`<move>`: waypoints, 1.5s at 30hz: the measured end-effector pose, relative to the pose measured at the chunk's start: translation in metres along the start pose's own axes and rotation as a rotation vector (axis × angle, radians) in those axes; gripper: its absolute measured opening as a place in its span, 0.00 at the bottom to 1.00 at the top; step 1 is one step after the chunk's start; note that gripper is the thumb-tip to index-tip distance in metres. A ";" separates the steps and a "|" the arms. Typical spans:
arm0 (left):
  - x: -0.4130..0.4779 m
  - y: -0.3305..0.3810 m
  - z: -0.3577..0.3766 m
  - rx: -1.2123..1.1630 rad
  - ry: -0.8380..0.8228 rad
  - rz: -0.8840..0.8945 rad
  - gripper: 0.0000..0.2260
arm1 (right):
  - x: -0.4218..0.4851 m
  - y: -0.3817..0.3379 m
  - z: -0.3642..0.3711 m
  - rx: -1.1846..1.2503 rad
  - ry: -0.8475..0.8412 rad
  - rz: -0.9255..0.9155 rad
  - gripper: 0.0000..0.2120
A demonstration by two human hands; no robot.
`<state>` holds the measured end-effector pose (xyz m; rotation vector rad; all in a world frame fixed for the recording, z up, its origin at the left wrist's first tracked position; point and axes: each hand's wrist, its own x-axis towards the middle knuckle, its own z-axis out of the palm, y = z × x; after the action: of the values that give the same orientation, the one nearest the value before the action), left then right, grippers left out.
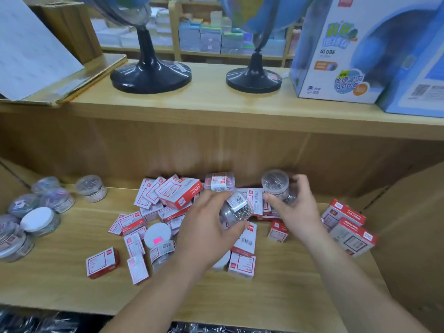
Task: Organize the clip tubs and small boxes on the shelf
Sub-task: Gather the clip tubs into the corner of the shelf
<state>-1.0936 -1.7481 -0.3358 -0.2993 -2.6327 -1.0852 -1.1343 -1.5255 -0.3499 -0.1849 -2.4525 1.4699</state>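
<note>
Fingers of left hand [206, 227] around tilted tub [236, 209] — fingers of right hand [296, 209] around upright tub [275, 183].

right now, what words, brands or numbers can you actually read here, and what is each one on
"GLOBE": front of the globe box.
"地理学习 APP": round badge lower on the same box.
small boxes: red print too blurred to read.
clip tub gripped by the left hand: barcode label too small to read.
upright tub held by the right hand: nothing legible.
</note>
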 end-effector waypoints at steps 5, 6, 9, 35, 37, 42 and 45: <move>-0.001 0.003 0.003 -0.020 -0.012 0.020 0.29 | -0.003 -0.001 -0.006 0.029 -0.050 -0.010 0.21; 0.000 0.005 0.004 -0.025 -0.010 0.025 0.29 | -0.007 -0.002 -0.008 0.053 -0.057 -0.020 0.21; -0.001 0.010 0.005 -0.027 -0.019 0.036 0.30 | -0.023 -0.008 -0.014 0.129 -0.062 -0.058 0.24; -0.061 -0.044 -0.100 -0.149 0.247 -0.133 0.24 | -0.105 -0.131 0.046 0.469 -0.256 -0.162 0.27; -0.073 -0.070 -0.125 -0.126 0.252 -0.213 0.27 | -0.111 -0.150 0.076 0.496 -0.316 -0.173 0.27; -0.097 -0.127 -0.193 -0.145 0.258 -0.468 0.30 | -0.126 -0.194 0.165 0.542 -0.461 -0.135 0.26; -0.101 -0.157 -0.231 -0.048 0.249 -0.491 0.24 | -0.133 -0.211 0.221 0.528 -0.487 -0.090 0.26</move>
<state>-1.0044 -2.0305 -0.3154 0.4705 -2.5120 -1.2310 -1.0670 -1.8451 -0.2846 0.4316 -2.2396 2.2594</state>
